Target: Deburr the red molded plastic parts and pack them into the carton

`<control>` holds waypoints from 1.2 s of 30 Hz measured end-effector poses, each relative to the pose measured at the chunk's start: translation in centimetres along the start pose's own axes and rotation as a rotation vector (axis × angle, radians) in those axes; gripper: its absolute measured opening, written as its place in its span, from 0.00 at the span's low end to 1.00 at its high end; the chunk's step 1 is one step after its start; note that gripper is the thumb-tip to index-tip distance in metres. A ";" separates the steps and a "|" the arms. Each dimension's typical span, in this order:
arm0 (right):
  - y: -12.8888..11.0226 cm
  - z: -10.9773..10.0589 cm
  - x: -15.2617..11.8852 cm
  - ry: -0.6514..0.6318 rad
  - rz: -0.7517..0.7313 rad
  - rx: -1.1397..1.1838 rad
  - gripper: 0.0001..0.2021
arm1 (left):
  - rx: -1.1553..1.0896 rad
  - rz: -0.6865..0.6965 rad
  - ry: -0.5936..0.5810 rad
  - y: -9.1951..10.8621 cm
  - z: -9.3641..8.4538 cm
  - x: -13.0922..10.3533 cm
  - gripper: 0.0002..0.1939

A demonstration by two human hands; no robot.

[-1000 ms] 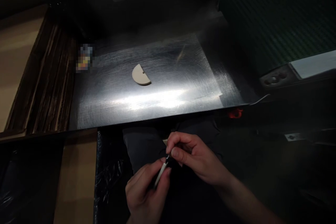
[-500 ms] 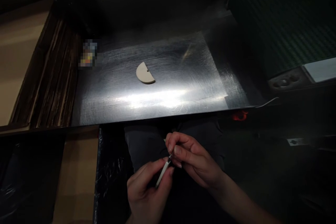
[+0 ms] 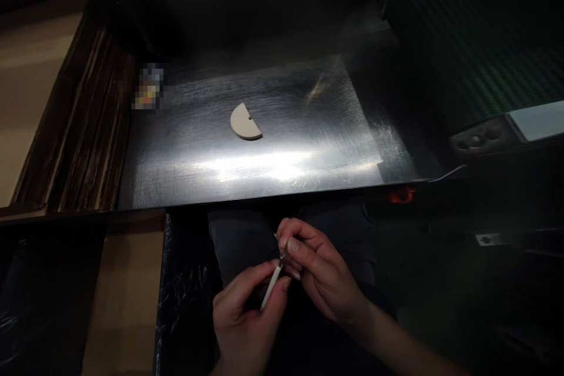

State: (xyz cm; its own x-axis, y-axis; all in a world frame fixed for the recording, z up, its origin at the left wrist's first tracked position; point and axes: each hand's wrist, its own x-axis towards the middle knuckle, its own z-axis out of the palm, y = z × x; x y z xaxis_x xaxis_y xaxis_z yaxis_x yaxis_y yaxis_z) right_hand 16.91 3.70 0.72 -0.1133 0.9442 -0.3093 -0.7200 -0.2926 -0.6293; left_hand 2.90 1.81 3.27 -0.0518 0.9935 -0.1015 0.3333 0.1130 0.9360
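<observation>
My left hand [image 3: 247, 311] is closed round a thin white piece [image 3: 271, 289], seen nearly edge-on and tilted, its upper end between thumb and forefinger. At that end my right hand [image 3: 319, 267] pinches a small, dark, metallic-looking part [image 3: 281, 258], mostly hidden by the fingers; its kind I cannot make out. Both hands are close together over my lap, below the front edge of a metal worktop [image 3: 198, 185]. On the worktop lies a flat cream half-disc [image 3: 245, 123] with a small notch in its straight side, apart from both hands.
Stacked cardboard sheets [image 3: 83, 123] stand at the worktop's left. Black plastic sheeting [image 3: 183, 305] hangs at lower left beside a brown board [image 3: 126, 299]. A dark green ribbed surface [image 3: 476, 41] rises at right. An orange-red object [image 3: 402, 195] sits under the front edge.
Both hands have shifted very slightly up and left in view, keeping their grip. The half-disc lies as before; the view itself has moved a little.
</observation>
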 end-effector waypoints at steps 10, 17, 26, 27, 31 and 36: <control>-0.5 0.0 0.6 -0.039 0.159 0.138 0.13 | -0.154 -0.066 -0.103 0.1 0.0 -0.3 0.10; -0.6 0.0 0.7 -0.030 0.184 0.180 0.13 | -0.205 -0.173 -0.155 0.5 0.3 -0.8 0.09; -0.7 -0.1 0.7 -0.041 0.217 0.184 0.12 | -0.294 -0.177 -0.193 0.9 0.4 -0.7 0.14; -1.1 0.1 0.9 -0.058 0.210 0.175 0.12 | -0.304 -0.130 -0.209 1.1 0.4 -0.3 0.14; -4.2 1.8 2.5 -0.198 0.132 0.080 0.11 | -0.335 0.108 -0.258 3.4 -0.1 2.2 0.19; -8.6 5.0 3.5 -0.333 0.015 -0.018 0.09 | -0.409 0.268 -0.216 7.3 -0.5 4.2 0.21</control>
State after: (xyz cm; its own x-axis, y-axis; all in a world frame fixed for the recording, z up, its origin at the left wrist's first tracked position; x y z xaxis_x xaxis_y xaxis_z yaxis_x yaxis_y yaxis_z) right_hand 19.29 10.31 8.62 -0.3440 0.9363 -0.0703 -0.7047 -0.3069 -0.6396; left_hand 4.62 6.81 9.89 0.1939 0.9720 0.1328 -0.0886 -0.1175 0.9891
